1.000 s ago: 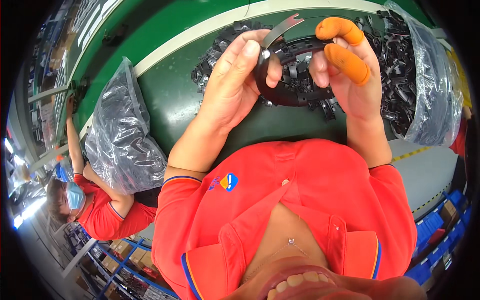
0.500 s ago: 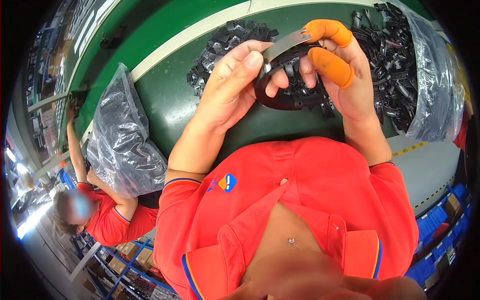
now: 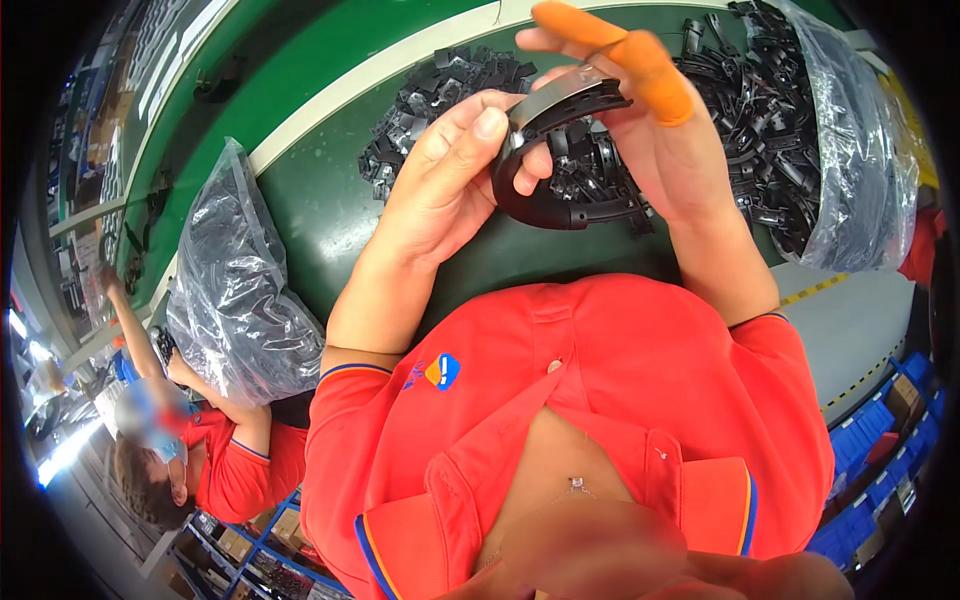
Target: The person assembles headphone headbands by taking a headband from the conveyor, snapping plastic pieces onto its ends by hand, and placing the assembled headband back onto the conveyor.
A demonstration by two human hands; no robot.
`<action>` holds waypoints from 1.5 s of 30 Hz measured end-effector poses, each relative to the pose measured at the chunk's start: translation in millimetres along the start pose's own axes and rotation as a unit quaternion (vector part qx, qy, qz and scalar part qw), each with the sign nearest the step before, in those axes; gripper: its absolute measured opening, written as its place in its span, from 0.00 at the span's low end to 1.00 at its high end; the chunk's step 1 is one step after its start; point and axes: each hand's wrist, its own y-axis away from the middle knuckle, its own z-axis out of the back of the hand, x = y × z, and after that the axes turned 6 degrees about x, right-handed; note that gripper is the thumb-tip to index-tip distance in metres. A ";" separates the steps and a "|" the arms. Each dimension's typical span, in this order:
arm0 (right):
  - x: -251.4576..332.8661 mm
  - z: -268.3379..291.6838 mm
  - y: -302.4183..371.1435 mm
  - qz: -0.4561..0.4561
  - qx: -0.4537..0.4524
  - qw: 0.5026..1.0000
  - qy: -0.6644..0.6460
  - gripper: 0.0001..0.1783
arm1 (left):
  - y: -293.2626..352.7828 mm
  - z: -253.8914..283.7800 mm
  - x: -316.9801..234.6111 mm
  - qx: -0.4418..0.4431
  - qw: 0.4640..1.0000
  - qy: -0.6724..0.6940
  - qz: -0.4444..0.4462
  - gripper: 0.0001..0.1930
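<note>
My left hand point(image 3: 445, 170) is closed on a black C-shaped headband point(image 3: 540, 206), gripping its left side between thumb and fingers. A shiny metal strip point(image 3: 556, 92) lies along the band's upper arc. At the upper right, by the band's free end, is my right hand point(image 3: 665, 140). Orange finger cots point(image 3: 655, 75) cover some of its fingers, which stretch out over the end of the strip, slightly blurred. Whether they touch the strip I cannot tell. Behind the band lies a pile of small black parts point(image 3: 590, 160), partly hidden by my hands.
Small flat black pieces point(image 3: 410, 125) are heaped on the green table point(image 3: 320, 195). More black parts point(image 3: 765, 150) spill from a clear plastic bag point(image 3: 870, 170) at the right. Another clear bag point(image 3: 240, 290) lies at the left, near a co-worker in a red shirt point(image 3: 255, 465).
My right hand's fingers have let go of the strip's upper end and straightened up and to the left. The headband, in my left hand, has shifted slightly left and down.
</note>
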 end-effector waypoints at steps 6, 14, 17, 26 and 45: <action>1.0 14.1 10.5 0.115 0.005 0.984 0.133 0.17 | -2.3 -2.4 -0.6 -0.040 0.999 0.019 -0.030 0.18; 2.0 28.5 0.2 0.050 -0.001 0.981 0.187 0.14 | -2.0 2.7 0.2 -0.031 1.000 0.000 0.001 0.14; -1.5 25.8 -3.0 0.048 -0.008 0.977 0.206 0.14 | -2.0 -0.5 -2.9 -0.037 0.999 -0.010 -0.030 0.13; -11.5 9.6 10.2 -0.058 0.058 0.983 -0.166 0.24 | -6.7 4.4 1.9 -0.045 0.996 -0.075 -0.033 0.16; -11.7 -21.0 21.9 -0.016 -0.050 0.972 0.230 0.15 | -2.1 1.9 16.0 -0.079 0.931 -0.340 -0.102 0.10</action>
